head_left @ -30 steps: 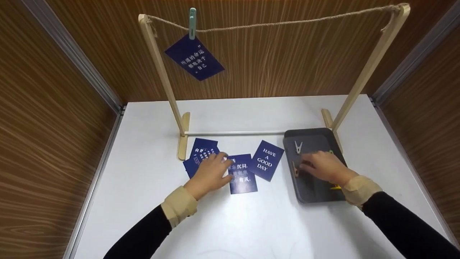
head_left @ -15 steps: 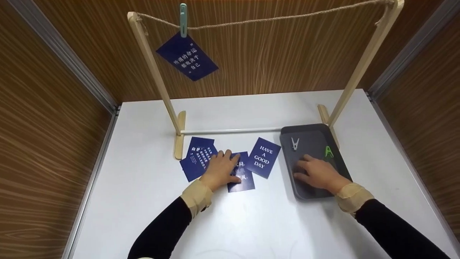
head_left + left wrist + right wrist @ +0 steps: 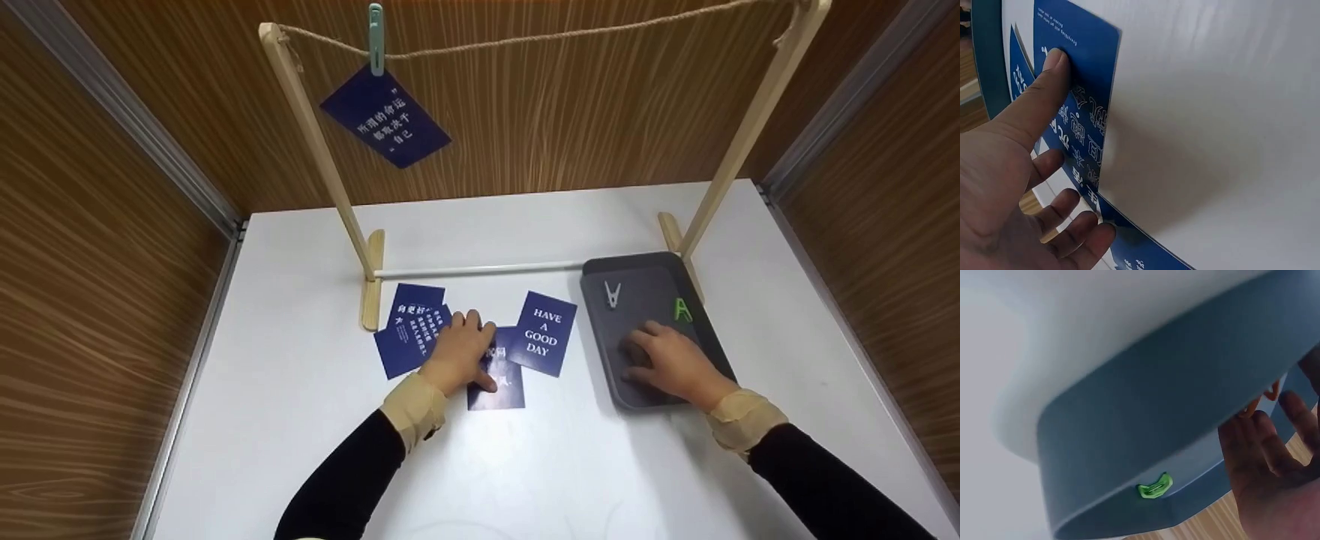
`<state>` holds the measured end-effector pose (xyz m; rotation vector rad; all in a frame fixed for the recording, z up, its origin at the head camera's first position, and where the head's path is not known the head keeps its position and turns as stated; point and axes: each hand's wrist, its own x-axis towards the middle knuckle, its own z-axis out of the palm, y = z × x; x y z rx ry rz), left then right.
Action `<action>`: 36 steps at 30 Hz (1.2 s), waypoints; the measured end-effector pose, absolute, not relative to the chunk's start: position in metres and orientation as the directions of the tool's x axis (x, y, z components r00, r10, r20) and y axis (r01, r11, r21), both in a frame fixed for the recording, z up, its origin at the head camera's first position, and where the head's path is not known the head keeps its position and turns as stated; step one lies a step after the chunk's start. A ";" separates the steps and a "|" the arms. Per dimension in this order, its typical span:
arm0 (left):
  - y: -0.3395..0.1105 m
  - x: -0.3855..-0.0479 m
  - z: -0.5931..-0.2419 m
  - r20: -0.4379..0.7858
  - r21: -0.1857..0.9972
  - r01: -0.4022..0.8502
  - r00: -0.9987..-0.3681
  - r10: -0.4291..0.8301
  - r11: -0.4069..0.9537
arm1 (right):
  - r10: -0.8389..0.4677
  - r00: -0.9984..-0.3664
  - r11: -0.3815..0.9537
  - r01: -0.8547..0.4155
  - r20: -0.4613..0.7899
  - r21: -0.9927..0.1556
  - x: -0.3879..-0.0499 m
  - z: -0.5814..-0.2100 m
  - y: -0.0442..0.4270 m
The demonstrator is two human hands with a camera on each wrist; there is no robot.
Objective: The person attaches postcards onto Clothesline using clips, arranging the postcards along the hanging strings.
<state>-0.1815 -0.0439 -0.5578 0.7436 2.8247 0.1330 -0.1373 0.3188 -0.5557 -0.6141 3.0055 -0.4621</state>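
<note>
My left hand [image 3: 459, 352] lies over a blue card [image 3: 501, 396] with white Chinese characters. In the left wrist view its thumb touches that card [image 3: 1095, 56], and the other fingers are loosely bent near its edge. A "HAVE A GOOD DAY" card [image 3: 541, 334] overlaps it on the right. Several more blue cards [image 3: 409, 349] overlap left of the hand. My right hand [image 3: 671, 364] reaches into a dark grey tray [image 3: 600, 352], thumb apart from the fingers. An orange clothespin [image 3: 1252, 406] shows by its fingertips in the right wrist view, partly hidden by the rim.
A white clothespin [image 3: 613, 295] and a green clothespin [image 3: 681, 310] lie in the tray. Behind stands a wooden frame [image 3: 319, 157] with a rope [image 3: 525, 41] strung across. A teal clothespin [image 3: 376, 41] holds a blue card [image 3: 386, 120] on the rope. Wood-grain panels enclose the white table [image 3: 570, 480].
My left hand has moved right and come down onto the card, and the "HAVE A GOOD DAY" card has turned slightly. My right hand has stayed inside the tray, its fingers shifting a little.
</note>
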 end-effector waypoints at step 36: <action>-0.072 -0.175 -0.520 -0.140 0.709 0.413 -0.711 0.689 0.572 | -0.221 -0.975 0.855 -0.178 -0.031 -0.488 -0.139 -0.552 0.306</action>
